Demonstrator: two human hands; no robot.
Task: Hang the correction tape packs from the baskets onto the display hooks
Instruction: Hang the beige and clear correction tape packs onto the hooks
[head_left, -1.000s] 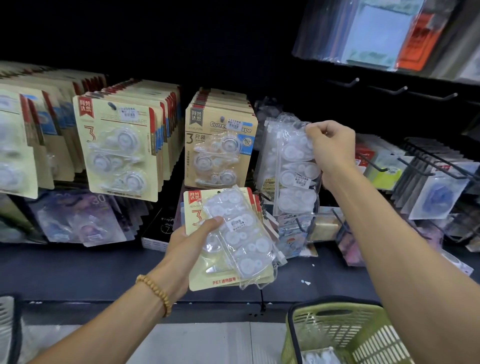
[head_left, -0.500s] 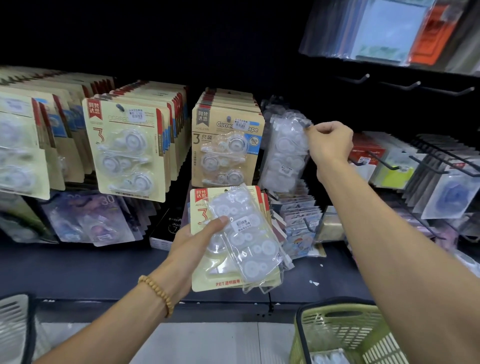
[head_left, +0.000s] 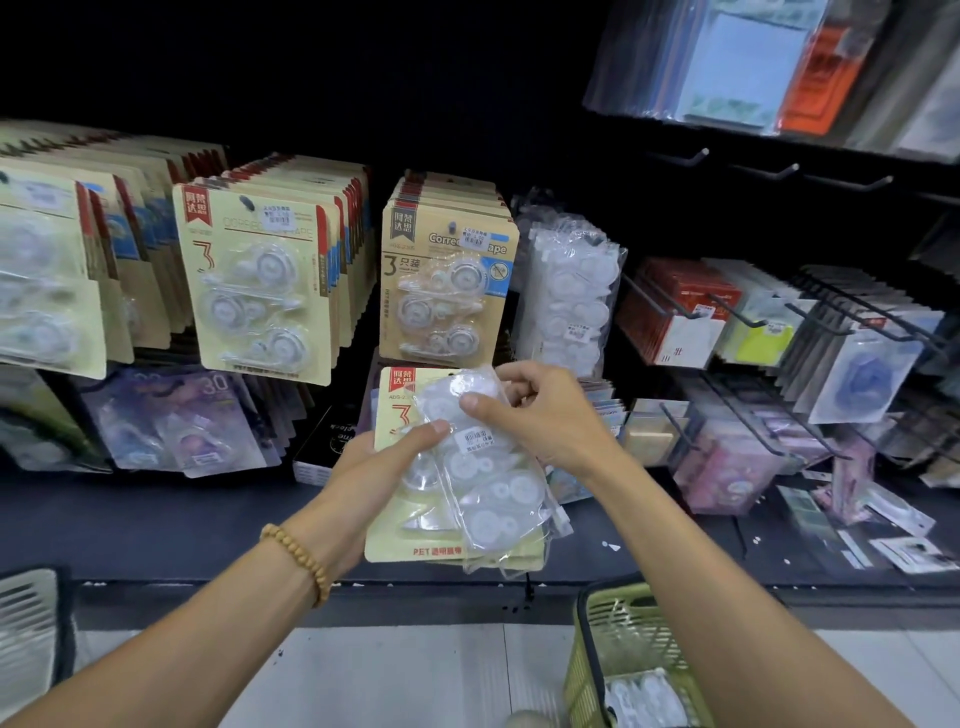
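While the left hand (head_left: 387, 462) grips a stack of packs from below, thumb laid flat across the front, the right hand (head_left: 540, 415) pinches the top edge of the clear bag (head_left: 483, 467) lying uppermost on that stack. The bag is thin, crinkled plastic, and through it show round white correction tape wheels and a small white barcode sticker whose print is too fine to read. Under it sits a stiff cream card pack (head_left: 395, 415) with a red corner tag, a large "3" and "PET" in red along its bottom edge; most of its blister is covered by the bag and the thumb. A string of round wooden beads (head_left: 298, 561) circles the left wrist. Just above the hands hangs a tan card pack (head_left: 449, 291) reading "Correc…ape" with a price sticker hiding the middle letters, three clear dispensers moulded beneath. Right of it, above the right hand, more clear bags (head_left: 571, 301) hang on a hook. Up and left of the left hand is another cream row of packs (head_left: 254, 286), its grey lettering faint. Below the right forearm, a green slatted plastic basket (head_left: 623, 634) is cut off by the frame edge, with white packs inside blurred.
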